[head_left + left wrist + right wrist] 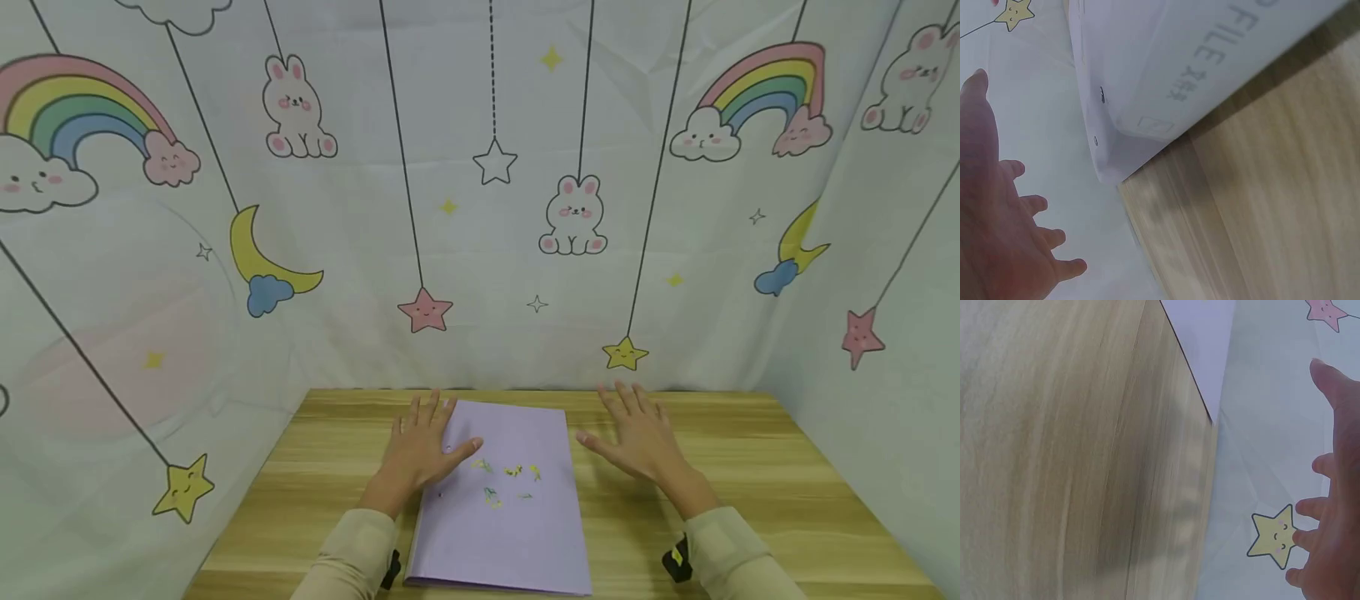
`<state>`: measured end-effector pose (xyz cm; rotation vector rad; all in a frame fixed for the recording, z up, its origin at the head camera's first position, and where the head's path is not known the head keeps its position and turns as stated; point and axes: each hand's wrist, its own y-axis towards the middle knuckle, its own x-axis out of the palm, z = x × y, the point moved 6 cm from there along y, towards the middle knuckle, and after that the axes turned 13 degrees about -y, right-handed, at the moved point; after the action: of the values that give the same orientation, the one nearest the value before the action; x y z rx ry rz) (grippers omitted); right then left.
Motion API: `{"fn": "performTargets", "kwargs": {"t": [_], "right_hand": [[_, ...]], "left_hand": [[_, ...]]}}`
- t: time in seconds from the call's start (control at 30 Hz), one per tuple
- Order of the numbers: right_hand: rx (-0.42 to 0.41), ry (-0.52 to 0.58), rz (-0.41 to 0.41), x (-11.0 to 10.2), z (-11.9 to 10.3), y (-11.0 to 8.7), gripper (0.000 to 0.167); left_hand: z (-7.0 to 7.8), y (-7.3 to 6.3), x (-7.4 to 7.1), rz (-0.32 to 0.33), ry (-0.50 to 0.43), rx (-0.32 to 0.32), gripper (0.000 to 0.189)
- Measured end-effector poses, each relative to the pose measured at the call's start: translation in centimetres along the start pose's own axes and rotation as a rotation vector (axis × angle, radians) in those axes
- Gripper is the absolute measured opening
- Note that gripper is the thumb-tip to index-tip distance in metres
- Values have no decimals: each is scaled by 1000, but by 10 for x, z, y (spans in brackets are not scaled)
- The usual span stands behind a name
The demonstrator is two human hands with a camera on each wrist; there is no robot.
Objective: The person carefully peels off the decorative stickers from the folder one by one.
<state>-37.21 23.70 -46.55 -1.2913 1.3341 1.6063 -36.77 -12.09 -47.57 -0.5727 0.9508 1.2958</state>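
Note:
A closed lilac file folder lies on the wooden table, with small yellow and green flower prints near its middle. Lettering with "FILE" runs along its spine in the left wrist view. My left hand is spread above the folder's left edge, overlapping it in the head view; the left wrist view shows this hand raised over the table. To the right of the folder hovers my right hand, fingers spread and holding nothing. The right wrist view has that hand at its right side, apart from the folder's corner.
The wooden table extends on both sides of the folder. A white cloth backdrop printed with rabbits, stars, moons and rainbows rises behind the table and along both sides. Dark wrist devices sit under the light sleeves.

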Motion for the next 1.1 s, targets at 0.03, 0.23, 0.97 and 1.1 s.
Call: {"fn": "performTargets", "kwargs": {"t": [0.03,0.23,0.97,1.1], "right_hand": [[0,2,-1,0,-1,0,99],[-14,34,18,0,-7,-2,94],[-90,115,50,-8,-34,0,102],[-97,192,30,-7,-39,1,102]], "left_hand": [[0,0,1,-1,-3,1,99],[1,-1,3,-10,-6,10,99],[23,-1,8,-132,-33,130,99],[25,1,14,-161,0,155,101]]}}
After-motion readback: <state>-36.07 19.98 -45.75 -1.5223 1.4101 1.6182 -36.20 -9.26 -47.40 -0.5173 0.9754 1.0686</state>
